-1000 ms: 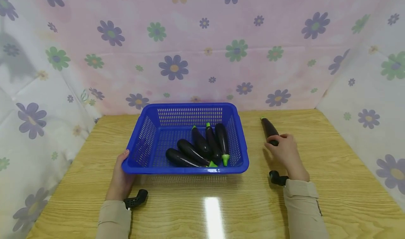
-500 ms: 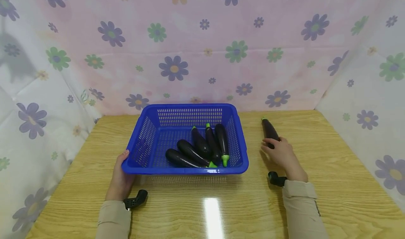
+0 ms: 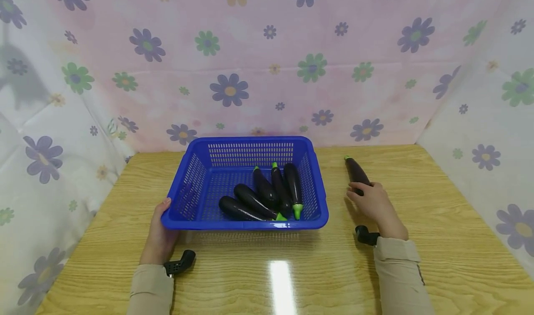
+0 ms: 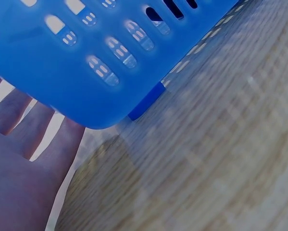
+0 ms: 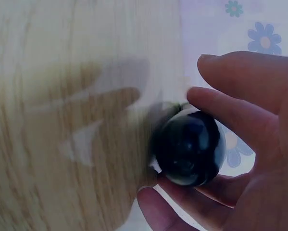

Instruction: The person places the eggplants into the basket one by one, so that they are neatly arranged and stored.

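Note:
A blue plastic basket stands on the table, with several dark eggplants bunched in its right half, some showing green stems. At its front left corner, my left hand holds the rim; in the left wrist view the fingers run along outside the blue wall, their tips hidden behind it. Right of the basket lies one more eggplant, green end pointing away. My right hand grips its near end. The right wrist view shows the rounded end of that eggplant between the fingers and thumb.
A wooden table spreads under everything, its glossy top reflecting a bright light strip. Flowered cloth walls off the back and both sides. A small black camera mount sits on each wrist, the left one just before the basket.
Over the last second my right hand has shifted slightly forward along the loose eggplant and covered its near end. Basket and left hand have stayed in place.

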Demonstrator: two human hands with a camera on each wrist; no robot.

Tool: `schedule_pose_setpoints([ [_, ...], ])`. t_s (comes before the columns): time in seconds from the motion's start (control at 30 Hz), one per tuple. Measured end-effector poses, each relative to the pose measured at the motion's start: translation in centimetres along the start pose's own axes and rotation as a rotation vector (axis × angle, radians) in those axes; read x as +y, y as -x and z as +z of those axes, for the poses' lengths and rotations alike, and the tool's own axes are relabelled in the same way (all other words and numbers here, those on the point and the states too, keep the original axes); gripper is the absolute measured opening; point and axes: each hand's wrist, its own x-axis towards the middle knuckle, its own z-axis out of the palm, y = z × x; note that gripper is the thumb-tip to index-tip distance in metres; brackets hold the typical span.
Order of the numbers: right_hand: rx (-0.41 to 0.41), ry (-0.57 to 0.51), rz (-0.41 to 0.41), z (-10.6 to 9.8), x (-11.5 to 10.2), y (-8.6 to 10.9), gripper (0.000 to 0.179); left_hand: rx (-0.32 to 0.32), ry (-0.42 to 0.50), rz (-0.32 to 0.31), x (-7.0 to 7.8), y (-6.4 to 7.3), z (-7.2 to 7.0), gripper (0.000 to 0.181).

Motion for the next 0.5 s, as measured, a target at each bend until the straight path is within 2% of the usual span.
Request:
schedule_pose_setpoints([
  [0.13,-0.006,0.011,0.008,0.01,0.03,0.06,0.052,-0.004,0.008,0.006,-0.08,-0.05,-0.01,0.059],
  [0.37,0.126,-0.019,0.006,0.09,0.47,0.12,0.03,-0.012,0.038,0.023,-0.09,-0.1,0.1,0.056],
  [0.5,0.132,0.008,-0.042,0.19,0.7,-0.04,0.03,-0.011,0.021,0.013,0.0,-0.04,0.12,0.058],
])
